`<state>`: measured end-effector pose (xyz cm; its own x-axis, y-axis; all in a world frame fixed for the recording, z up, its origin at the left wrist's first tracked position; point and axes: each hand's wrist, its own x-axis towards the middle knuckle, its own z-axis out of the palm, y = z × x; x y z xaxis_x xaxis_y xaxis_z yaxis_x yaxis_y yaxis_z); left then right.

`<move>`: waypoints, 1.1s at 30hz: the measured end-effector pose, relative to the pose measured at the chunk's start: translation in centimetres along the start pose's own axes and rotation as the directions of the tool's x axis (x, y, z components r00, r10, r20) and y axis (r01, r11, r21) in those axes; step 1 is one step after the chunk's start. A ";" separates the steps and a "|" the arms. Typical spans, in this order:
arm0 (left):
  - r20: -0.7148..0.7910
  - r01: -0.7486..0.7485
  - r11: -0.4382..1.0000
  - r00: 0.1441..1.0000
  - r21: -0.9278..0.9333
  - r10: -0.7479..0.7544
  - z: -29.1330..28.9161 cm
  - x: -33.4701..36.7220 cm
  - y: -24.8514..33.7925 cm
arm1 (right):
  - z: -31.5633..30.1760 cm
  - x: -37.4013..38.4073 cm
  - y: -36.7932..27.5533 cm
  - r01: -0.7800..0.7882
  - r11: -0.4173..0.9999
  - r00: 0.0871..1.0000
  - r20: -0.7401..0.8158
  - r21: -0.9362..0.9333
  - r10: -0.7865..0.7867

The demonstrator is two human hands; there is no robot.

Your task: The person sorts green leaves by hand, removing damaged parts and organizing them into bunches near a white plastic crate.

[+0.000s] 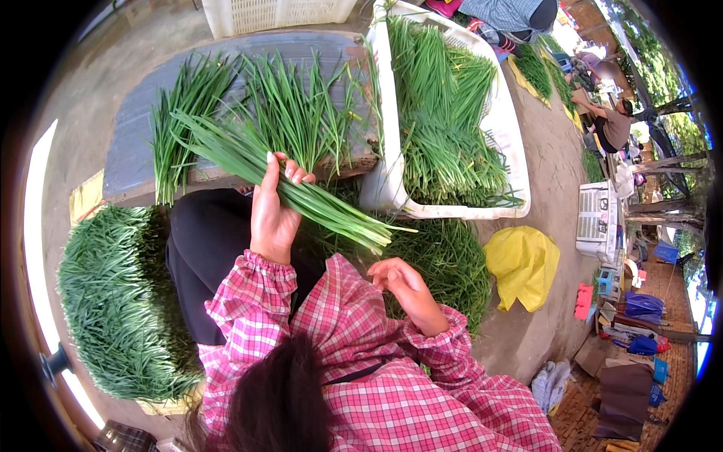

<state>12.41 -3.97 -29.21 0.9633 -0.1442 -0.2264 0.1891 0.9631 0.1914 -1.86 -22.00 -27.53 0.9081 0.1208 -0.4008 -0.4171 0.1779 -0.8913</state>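
Observation:
A long bunch of garlic chives (331, 207) is gripped in my left hand (276, 215), lying aslant with its leaf tips to the upper left and its pale stem ends to the lower right. Just below those stem ends is my right hand (410, 292), apart from the bunch, its fingers curled in; whether anything is between them is hidden. Beyond my left hand, more chives lie in loose piles, one at the left (192, 113) and one in the middle (290, 109), on a grey board (132, 143).
A white crate (520, 181) filled with chives stands beside the board. Large heaps of chives sit at my left (113, 301) and under my right arm (444, 264). A yellow sack (523, 264) lies on the ground at right. Other people (614, 124) work farther off.

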 end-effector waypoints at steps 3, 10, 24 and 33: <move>0.027 0.013 1.000 1.000 0.008 -0.013 -0.4 0.2 -0.1 | 0.6 0.4 0.3 0.020 1.000 0.998 0.057 -0.003 -0.019; 0.000 0.006 1.000 1.000 0.002 -0.006 -0.5 0.1 0.0 | -0.4 0.3 0.4 0.063 0.998 0.989 0.138 0.003 -0.062; -0.018 0.012 1.000 1.000 0.004 -0.012 -0.2 0.0 -0.2 | 0.4 2.0 3.0 0.067 0.979 0.998 -0.002 0.193 -0.068; -0.009 0.012 0.999 1.000 -0.031 -0.012 -0.4 0.1 0.0 | -4.0 0.9 2.3 0.241 0.892 0.941 -0.317 0.383 -0.118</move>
<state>12.38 -3.88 -29.63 0.9592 -0.1541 -0.2371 0.1948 0.9679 0.1588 -1.84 -25.33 -30.82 0.9156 -0.2165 -0.3388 -0.1671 0.5614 -0.8105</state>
